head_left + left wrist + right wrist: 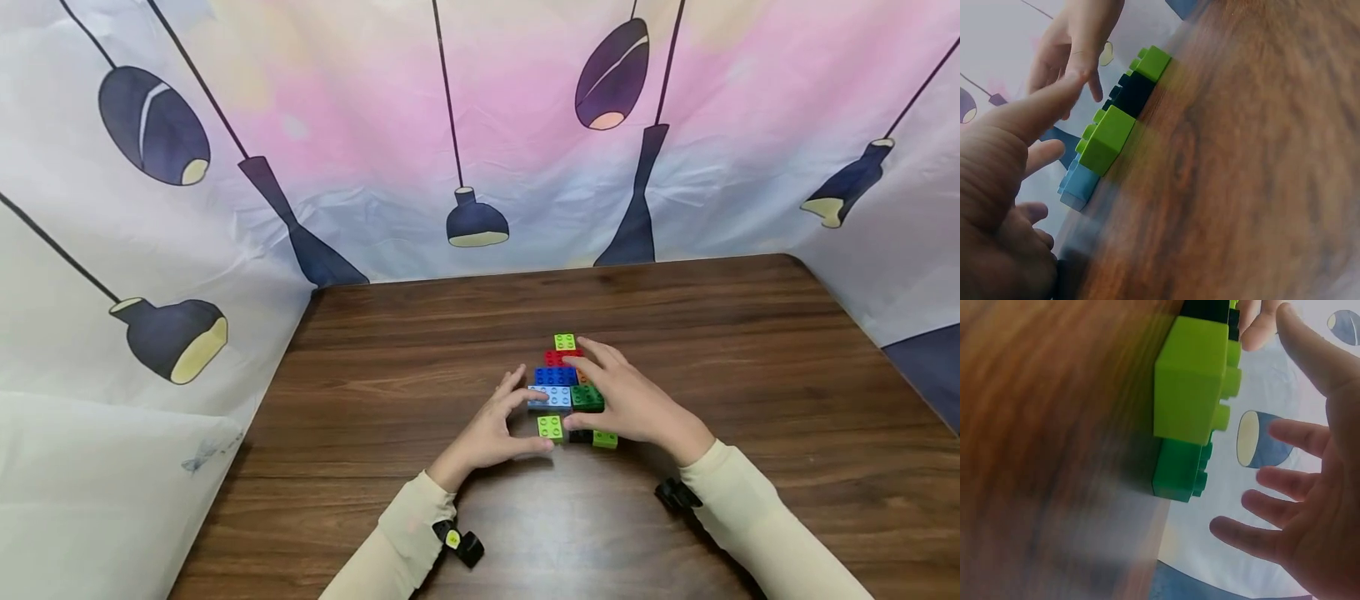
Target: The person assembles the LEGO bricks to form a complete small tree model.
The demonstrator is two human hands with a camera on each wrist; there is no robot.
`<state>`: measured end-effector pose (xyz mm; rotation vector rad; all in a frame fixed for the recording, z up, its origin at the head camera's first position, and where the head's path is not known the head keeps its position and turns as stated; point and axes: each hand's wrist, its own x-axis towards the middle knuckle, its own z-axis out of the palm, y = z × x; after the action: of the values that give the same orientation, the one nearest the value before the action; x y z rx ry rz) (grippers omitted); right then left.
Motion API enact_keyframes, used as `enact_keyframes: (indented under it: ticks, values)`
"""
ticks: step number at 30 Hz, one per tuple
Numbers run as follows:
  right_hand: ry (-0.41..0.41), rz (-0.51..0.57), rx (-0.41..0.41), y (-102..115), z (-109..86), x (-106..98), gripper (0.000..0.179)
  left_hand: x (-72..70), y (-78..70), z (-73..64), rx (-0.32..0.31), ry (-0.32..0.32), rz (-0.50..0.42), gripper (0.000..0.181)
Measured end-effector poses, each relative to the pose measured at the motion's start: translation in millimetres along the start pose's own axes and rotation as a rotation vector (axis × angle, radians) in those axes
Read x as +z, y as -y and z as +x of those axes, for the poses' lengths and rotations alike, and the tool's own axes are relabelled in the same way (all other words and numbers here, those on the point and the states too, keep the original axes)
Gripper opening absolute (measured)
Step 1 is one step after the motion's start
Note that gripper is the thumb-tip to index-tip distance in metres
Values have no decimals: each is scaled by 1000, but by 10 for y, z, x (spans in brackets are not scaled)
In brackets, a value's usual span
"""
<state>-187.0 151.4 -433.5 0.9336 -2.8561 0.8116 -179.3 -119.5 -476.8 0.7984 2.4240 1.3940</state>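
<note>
Toy building bricks lie studs up on the wooden table in a shape that narrows toward the back. A lime brick (565, 341) tops it, then a red brick (553, 359), a blue brick (555, 377) beside a partly covered orange brick (582, 377), and a light blue brick (550, 397) beside a dark green brick (587, 398). In front, a black brick (1130, 94) sits between two lime bricks (550, 428). My left hand (495, 429) spreads around the left side, thumb near the front-left lime brick. My right hand (633, 402) hovers spread over the right side, gripping nothing.
The dark wood table (390, 350) extends around the bricks, with its back edge against a printed cloth backdrop (360, 125) of hanging lamps. Cloth also hangs at the left and right sides. Black wrist cameras (471, 548) are strapped below both hands.
</note>
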Motion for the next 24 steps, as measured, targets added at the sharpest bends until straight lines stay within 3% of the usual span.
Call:
enact_keyframes:
  ticks: [7,14,24]
  values:
    - [33,-52,-22,75,-11,-9,51,14,-6,13,0,-4,45,45]
    - [121,-102,-28,91,14,7,42,5,0,19,8,-15,95,45]
    - [167,-101,-30,119,-2,37,33,47,3,9,41,-26,166,46]
